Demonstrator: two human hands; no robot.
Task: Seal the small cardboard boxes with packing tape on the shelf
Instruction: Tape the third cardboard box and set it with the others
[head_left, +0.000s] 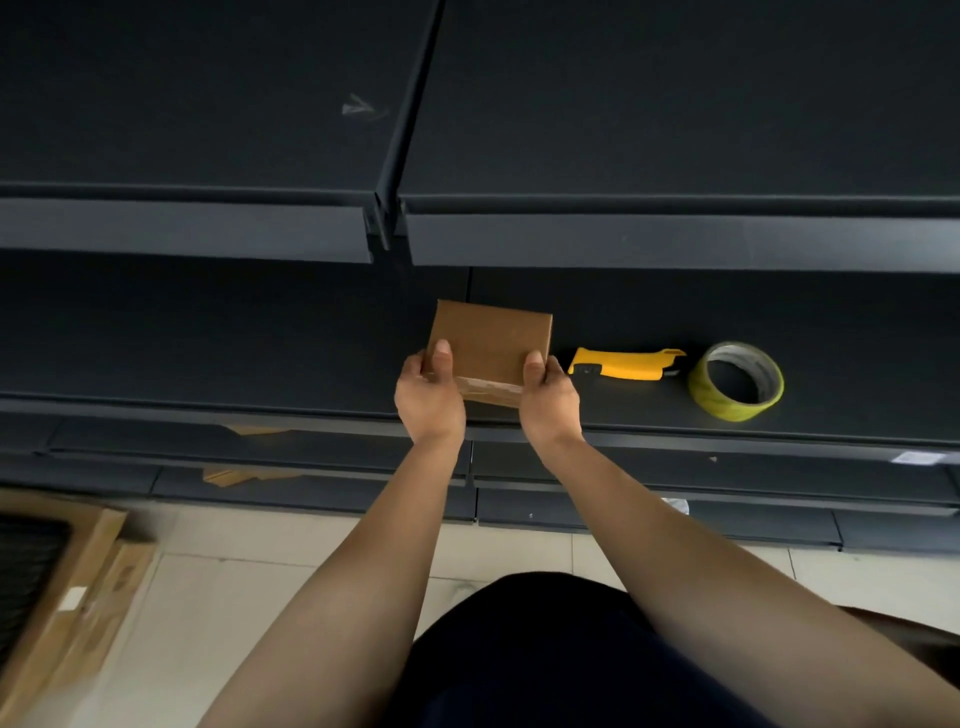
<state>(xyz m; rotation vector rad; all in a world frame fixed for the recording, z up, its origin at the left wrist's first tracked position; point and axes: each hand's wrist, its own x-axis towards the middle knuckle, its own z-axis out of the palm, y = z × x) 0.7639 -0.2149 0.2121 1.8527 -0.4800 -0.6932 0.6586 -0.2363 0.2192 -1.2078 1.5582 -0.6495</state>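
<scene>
Cardboard box (491, 347) – L hand (429, 392) & R hand (549, 397) grip near corners, thumbs on top.

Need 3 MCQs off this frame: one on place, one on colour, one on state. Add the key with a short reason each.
1. Where does the tape roll lie relative to the utility knife?
A. On top of it
B. To its left
C. To its right

2. What colour is the knife's handle?
A. Yellow
B. Red
C. Blue

3. How is the cardboard box held?
A. By one hand only
B. By both hands
C. By neither hand

Key:
1 C: the roll sits past the knife's right end, apart from it.
2 A: the handle is bright yellow.
3 B: the left hand and right hand each grip a near corner, thumbs on top.
</scene>
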